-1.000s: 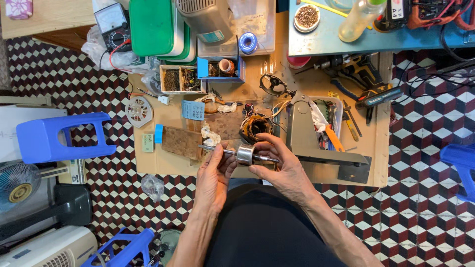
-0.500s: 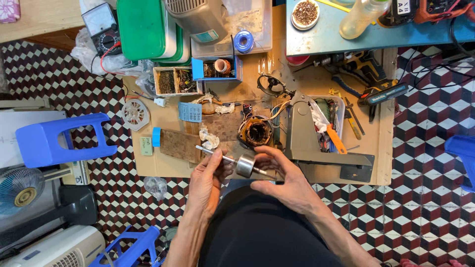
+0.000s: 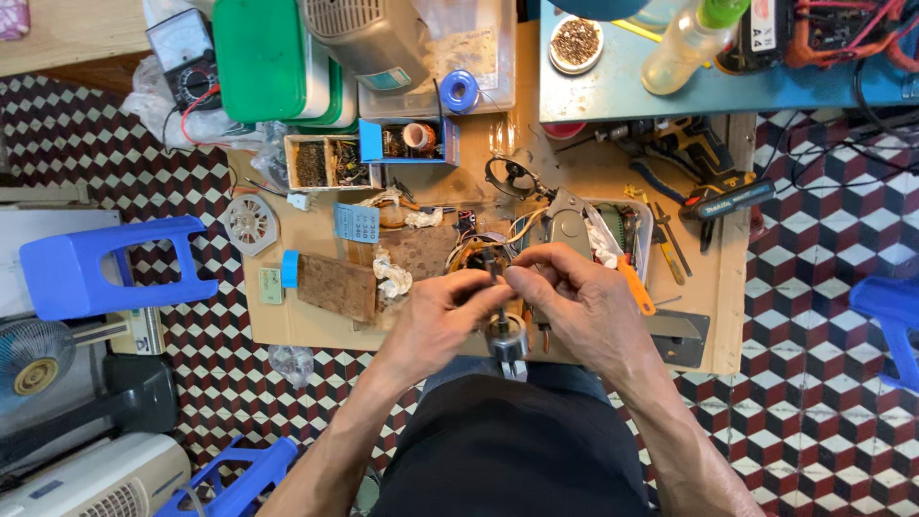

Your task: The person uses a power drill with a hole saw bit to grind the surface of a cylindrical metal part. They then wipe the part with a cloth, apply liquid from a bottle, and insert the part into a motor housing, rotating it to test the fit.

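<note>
Head view, looking straight down at a cluttered wooden surface (image 3: 316, 325) set on a chequered tile floor. Left hand (image 3: 436, 321) and right hand (image 3: 584, 306) meeting just above the near edge, both on a small motor rotor (image 3: 504, 337) held upright, shaft pointing away from the body. Left fingers curled around the shaft and upper body of the rotor; right fingers (image 3: 522, 278) pinched closed on the shaft's top end, thumb and forefinger nearly touching. Rotor thus off the surface, between the palms, just in front of the lap. Behind the hands, a wound copper stator (image 3: 479, 251) with loose leads, apart from the rotor. Step in hand, by the look of it: checking or turning the shaft by fingertip. Next move likely calls for a steady left grip while the right fingertips work the shaft end; slipping is the risk.
</note>
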A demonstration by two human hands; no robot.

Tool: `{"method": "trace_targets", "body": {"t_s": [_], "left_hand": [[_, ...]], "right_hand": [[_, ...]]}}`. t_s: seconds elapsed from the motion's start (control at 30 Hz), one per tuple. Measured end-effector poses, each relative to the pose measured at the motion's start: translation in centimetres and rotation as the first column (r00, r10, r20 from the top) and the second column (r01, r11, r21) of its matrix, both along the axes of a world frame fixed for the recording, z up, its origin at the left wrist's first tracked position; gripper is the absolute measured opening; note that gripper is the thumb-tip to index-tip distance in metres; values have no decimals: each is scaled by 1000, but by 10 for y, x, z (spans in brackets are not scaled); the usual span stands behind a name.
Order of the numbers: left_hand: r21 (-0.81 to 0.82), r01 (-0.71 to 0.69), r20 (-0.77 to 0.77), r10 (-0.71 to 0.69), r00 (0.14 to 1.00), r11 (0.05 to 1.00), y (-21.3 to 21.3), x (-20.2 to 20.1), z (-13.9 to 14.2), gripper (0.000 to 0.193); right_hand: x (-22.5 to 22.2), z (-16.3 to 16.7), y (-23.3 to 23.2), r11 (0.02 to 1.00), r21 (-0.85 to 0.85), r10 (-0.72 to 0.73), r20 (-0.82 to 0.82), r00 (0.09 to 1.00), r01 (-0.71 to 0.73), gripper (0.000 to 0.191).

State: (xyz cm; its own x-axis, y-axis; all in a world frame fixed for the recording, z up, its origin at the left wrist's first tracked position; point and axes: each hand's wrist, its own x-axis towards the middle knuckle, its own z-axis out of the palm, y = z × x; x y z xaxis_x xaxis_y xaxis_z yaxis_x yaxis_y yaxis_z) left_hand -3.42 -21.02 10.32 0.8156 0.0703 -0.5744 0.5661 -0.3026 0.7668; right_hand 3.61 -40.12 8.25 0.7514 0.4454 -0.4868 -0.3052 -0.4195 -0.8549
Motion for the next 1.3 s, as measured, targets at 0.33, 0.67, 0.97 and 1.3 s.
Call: {"method": "trace_targets", "body": {"t_s": [0.33, 0.67, 0.97, 1.3], "left_hand": [[278, 263, 373, -357, 856, 924, -28, 9, 22, 38], [316, -506, 272, 434, 859, 803, 97, -65, -73, 29], [634, -257, 243, 128, 961, 729, 103, -80, -184, 49], [631, 90, 148, -234, 961, 771, 135, -66, -191, 21]], "right_hand": [[-17, -9, -32, 966, 74, -245, -51, 968, 248, 29], [-34, -37, -52, 604, 427, -695, -129, 707, 673, 28], [-81, -23, -32, 512, 349, -835, -12, 550, 785, 35], [-97, -20, 3, 377, 394, -870, -161, 466, 839, 30]]}}
